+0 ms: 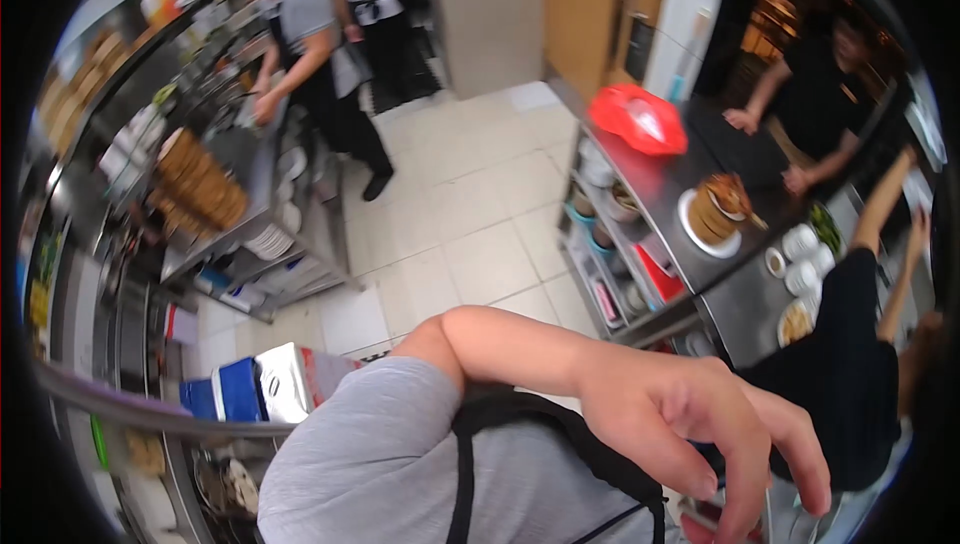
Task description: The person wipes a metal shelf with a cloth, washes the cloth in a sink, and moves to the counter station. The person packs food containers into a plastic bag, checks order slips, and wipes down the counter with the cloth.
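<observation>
My left hand [690,409] reaches across my body from a grey sleeve [360,444]. Its fingers curl downward with gaps between them, and I see nothing held in them. Below the fingertips, at the bottom edge, is a small pinkish patch that I cannot make out. My right hand does not show clearly. Beyond my left hand, a steel counter [640,179] carries a red plastic bag [637,120] and a bamboo steamer [712,219] on a white plate, with browned food on top.
At left, stacked bamboo steamers [200,179] stand on a worktable beside a co-worker [310,54]; another stands behind. Two people are at right, one [840,364] close to my hand, reaching over white bowls [803,274]. A blue package [225,391] lies near my sleeve. Tiled floor [450,214] runs between the counters.
</observation>
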The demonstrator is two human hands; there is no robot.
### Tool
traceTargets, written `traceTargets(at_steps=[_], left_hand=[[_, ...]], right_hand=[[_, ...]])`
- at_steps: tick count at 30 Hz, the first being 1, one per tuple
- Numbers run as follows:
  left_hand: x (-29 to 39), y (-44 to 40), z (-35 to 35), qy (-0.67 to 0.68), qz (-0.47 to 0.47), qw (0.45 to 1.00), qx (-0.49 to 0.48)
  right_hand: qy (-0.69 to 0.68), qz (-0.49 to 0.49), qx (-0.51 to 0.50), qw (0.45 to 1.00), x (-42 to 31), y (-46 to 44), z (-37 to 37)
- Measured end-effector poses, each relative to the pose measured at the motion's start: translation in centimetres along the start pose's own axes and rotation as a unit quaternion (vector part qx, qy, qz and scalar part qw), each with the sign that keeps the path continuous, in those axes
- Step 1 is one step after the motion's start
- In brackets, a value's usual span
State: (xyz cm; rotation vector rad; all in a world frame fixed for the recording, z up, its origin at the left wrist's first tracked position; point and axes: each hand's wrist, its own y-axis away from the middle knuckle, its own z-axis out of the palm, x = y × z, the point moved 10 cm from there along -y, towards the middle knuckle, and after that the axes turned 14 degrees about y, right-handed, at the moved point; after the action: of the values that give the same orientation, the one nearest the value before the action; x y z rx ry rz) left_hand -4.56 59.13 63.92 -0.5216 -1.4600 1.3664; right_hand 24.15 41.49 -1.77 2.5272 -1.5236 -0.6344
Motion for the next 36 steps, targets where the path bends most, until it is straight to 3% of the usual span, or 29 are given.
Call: traceTargets(at_steps=[1,4,7,13,21,26,29,31,34,35,36], left_hand=[[0.6,0.3,0.8,-0.007,0.021,1.000,-0.020],[2.2,1.4,1.1,-0.071,0.037,0.995,0.061],[4.8,2.5,1.4,-0.096,0.071,0.990,0.079],[11.6,4.3,2.2,-0.141,0.102,0.983,0.062],[17.6,7.4,-0.7,-0.074,0.095,0.992,0.029],[17.3,7.8,-4.8,0.002,0.081,0.997,-0.014],[16.1,7.9,-7.4,0.113,0.095,0.988,-0.036],[15.5,7.7,-9.4,0.134,0.119,0.983,-0.028],[14.2,6.6,-12.2,0.099,0.109,0.983,-0.107],[13.2,6.2,-12.8,0.084,0.081,0.986,-0.122],[12.6,5.8,-14.2,0.094,0.020,0.993,-0.073]], right_hand=[[0.003,-0.045,-0.010,0.999,-4.2,-1.0,0.3],[0.003,-0.159,-0.031,0.987,-15.3,-3.0,0.2],[-0.004,-0.242,-0.057,0.969,-24.6,-3.2,0.3],[0.020,-0.317,-0.112,0.941,-35.2,-1.6,2.7],[0.120,-0.243,-0.164,0.949,-33.3,-1.7,6.8],[0.139,-0.154,-0.167,0.964,-28.3,-2.1,6.8],[0.157,-0.162,-0.139,0.964,-27.1,-2.9,5.5],[0.118,-0.173,-0.113,0.971,-27.4,-3.3,2.6],[0.053,-0.135,-0.073,0.987,-27.0,-6.2,-0.2],[0.032,-0.135,-0.055,0.989,-27.5,-7.0,-1.5],[-0.011,-0.122,-0.034,0.992,-28.5,-7.5,-4.1]])
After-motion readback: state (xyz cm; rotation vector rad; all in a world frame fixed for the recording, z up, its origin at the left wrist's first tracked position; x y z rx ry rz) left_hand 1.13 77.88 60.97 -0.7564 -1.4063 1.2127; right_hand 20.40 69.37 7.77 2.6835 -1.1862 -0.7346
